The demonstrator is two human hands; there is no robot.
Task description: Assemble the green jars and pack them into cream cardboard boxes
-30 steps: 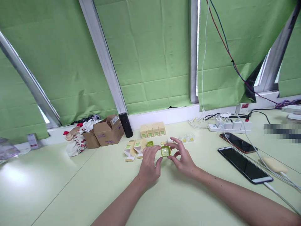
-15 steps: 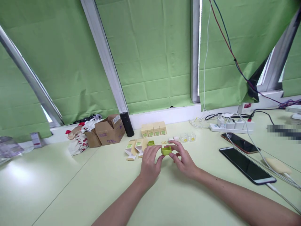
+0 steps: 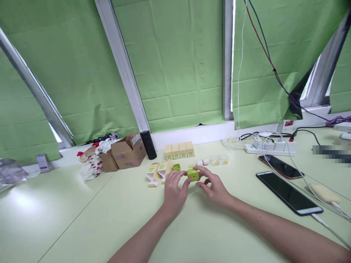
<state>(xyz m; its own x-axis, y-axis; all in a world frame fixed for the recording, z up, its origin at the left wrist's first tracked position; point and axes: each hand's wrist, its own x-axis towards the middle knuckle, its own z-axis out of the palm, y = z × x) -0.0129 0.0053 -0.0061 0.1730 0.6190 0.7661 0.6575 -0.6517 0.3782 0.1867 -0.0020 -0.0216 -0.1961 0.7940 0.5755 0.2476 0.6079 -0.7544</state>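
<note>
Between my two hands, just above the table, is a small green square container [image 3: 193, 175], turned so its closed outer side with a small dark slot faces me. My left hand [image 3: 175, 189] pinches its left edge with thumb and forefinger. On the other side, my right hand [image 3: 213, 185] has its curled fingers against the upper right edge; its thumb looks slightly apart. A similar green container [image 3: 177, 167] stands open side up behind my left hand. Beside it lie two opened cream cartons [image 3: 153, 174].
Behind are several cream boxes [image 3: 179, 150], small white pieces [image 3: 203, 162] and clear round cups [image 3: 219, 160]. A cardboard box [image 3: 128, 151] and a black cylinder [image 3: 148, 145] stand back left. To the right are phones [image 3: 289, 193], a power strip [image 3: 270, 148] and loose cables.
The green container has been turned over in my fingers, from its hollow inside facing me to its closed side. My right thumb has moved off its edge; the hands otherwise stay in place.
</note>
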